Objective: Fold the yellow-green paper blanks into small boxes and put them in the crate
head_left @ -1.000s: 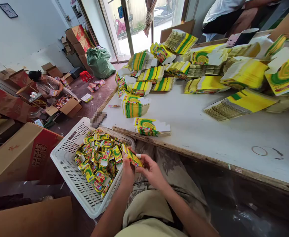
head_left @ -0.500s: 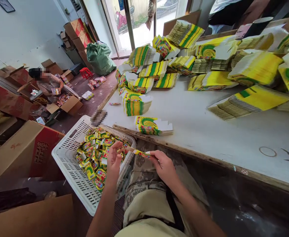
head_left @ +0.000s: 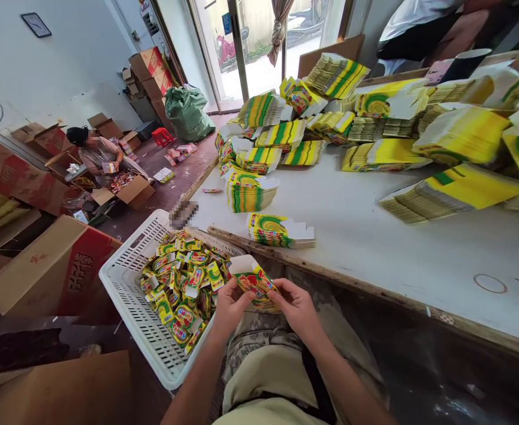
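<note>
Above my lap, a small yellow and green printed carton (head_left: 254, 280) is held between both hands, its white flap pointing up and left. My left hand (head_left: 232, 304) grips its left side, thumb on the printed face. On the opposite side, my right hand (head_left: 295, 304) pinches the edge with thumb and fingers. Just left of my hands stands a white plastic basket (head_left: 124, 298) with many folded cartons (head_left: 183, 289) heaped inside. A stack of flat cartons (head_left: 270, 230) lies at the near edge of the white table (head_left: 356, 236).
Bundles of flat cartons (head_left: 303, 133) cover the table's far side, with another stack (head_left: 451, 192) at right. A person (head_left: 104, 153) sits among cardboard boxes (head_left: 42, 268) at left. A green sack (head_left: 188, 112) stands near the doorway. Another person is partly visible at top right.
My left hand, earlier apart over the basket, now grips the carton's left side. The carton, seen thin and edge-on before, now shows its printed face. The view has shifted slightly.
</note>
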A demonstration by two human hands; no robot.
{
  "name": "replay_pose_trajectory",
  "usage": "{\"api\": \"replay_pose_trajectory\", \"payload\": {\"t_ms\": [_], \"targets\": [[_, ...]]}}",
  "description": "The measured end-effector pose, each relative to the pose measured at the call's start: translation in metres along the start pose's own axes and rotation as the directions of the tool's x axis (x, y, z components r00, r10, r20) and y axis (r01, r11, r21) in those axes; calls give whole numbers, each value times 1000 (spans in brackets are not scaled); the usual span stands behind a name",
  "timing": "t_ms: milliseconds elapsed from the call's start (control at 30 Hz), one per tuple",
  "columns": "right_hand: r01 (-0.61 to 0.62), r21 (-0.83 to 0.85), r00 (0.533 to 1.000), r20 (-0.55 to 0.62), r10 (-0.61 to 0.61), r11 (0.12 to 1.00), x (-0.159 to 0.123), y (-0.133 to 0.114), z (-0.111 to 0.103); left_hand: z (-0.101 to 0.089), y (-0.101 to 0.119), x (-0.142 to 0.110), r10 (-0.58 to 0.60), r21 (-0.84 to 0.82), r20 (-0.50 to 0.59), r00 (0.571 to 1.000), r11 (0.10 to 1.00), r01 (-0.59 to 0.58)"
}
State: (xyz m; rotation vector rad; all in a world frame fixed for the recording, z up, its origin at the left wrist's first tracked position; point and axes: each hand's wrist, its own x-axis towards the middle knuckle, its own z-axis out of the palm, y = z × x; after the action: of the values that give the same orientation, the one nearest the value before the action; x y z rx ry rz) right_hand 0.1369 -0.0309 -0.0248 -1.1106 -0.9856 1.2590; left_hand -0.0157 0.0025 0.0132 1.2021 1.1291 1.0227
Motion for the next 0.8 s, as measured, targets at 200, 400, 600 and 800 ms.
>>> {"api": "replay_pose_trajectory", "payload": {"t_ms": [200,400,600,800], "targets": [[122,-186,992,-22,-128,975,3,5,-2,-15,-5,5,22,60,-9,1000,998,-22],[464,-599,868,158,-471,653,2,6,-25,-51,29,6,132,192,282,950,963,-191],[639,-599,743,319,-588,483,-12,4,-19,-23,15,-7,-106,621,446,889,752,-222],[162,-269,974,-114,-198,949,-13,30,-14,-4,1,-20,-13,651,369,929,717,-248]]}}
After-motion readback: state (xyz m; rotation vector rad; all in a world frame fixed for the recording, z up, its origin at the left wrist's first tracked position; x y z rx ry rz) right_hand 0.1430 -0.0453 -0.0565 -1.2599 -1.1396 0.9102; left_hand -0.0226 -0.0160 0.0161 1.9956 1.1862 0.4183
